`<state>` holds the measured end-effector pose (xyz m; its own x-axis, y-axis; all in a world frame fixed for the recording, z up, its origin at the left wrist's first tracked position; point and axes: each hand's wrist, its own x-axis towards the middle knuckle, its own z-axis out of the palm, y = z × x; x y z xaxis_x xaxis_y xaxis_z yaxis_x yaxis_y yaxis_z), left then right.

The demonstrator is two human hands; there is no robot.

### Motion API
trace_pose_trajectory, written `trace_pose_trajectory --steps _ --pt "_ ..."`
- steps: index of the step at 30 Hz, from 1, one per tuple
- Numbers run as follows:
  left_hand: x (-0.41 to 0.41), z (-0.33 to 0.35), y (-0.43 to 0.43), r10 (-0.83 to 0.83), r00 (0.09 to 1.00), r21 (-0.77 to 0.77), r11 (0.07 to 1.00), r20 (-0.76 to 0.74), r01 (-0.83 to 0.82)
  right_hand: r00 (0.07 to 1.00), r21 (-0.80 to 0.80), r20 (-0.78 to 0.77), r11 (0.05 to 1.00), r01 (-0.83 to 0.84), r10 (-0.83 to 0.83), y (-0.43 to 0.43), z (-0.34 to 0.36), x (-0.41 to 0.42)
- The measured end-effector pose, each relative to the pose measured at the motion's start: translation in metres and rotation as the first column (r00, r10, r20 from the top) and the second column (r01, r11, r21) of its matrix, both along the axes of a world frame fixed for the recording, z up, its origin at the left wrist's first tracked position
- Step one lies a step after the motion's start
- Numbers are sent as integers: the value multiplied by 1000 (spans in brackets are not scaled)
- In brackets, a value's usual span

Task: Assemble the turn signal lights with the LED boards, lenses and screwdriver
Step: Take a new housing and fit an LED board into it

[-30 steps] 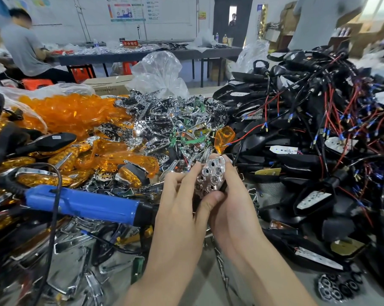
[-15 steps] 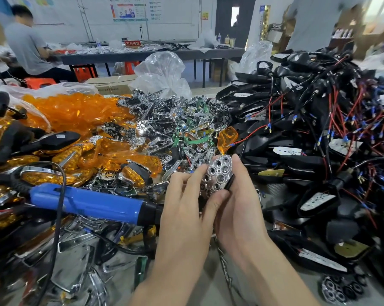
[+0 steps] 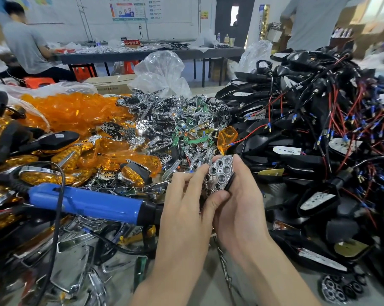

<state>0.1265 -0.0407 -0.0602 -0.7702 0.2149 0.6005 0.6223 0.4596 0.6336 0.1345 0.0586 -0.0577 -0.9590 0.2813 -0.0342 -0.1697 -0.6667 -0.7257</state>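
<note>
Looking down at a crowded worktable (image 3: pixel 204 290), two bare hands meet at the centre of the view. The left hand (image 3: pixel 182 208) and the right hand (image 3: pixel 242 202) both hold one chrome reflector (image 3: pixel 219 173), a small shiny piece with honeycomb-shaped cups. The left thumb presses on its lower end, and the left fingers curl in against its left edge. The right hand wraps it from the right, with fingers bent around behind it and the index fingertip at its upper corner. A dark edge shows along the reflector's right side; what that edge belongs to cannot be told.

Just left of the left hand lies a blue electric screwdriver (image 3: pixel 87 202), on its side with its black nose toward the hands. A black cable loops from its far end. Behind it spreads a heap of orange lenses (image 3: pixel 76 111). Beyond the hands, in the middle, is a heap of chrome parts (image 3: pixel 164 124) mixed with green pieces. A single orange lens (image 3: pixel 226 138) stands at the edge of that heap, just above the held reflector.

To the right rises a big pile of black housings (image 3: pixel 297 162) tangled with red and black wires. Several carry white LED boards (image 3: pixel 287 150). Chrome trim frames (image 3: pixel 76 272) lie at lower left, and a metal chain (image 3: pixel 225 268) runs beneath the wrists. Far behind, a person in a grey shirt (image 3: pixel 25 45) sits at a long table (image 3: pixel 164 54).
</note>
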Motion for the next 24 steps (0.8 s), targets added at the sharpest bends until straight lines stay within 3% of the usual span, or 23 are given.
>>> trace_pose_trajectory --steps 11,19,24 --pt "3 3 1 18 1000 -4 1000 11 -18 998 49 -1 997 -55 56 3 3 3" --pt "2 1 -2 84 994 -62 994 -65 -88 998 32 -20 997 -65 66 2 7 5" --pt "0 -1 -6 5 999 -42 999 47 -3 997 -3 -14 998 -70 70 2 6 5"
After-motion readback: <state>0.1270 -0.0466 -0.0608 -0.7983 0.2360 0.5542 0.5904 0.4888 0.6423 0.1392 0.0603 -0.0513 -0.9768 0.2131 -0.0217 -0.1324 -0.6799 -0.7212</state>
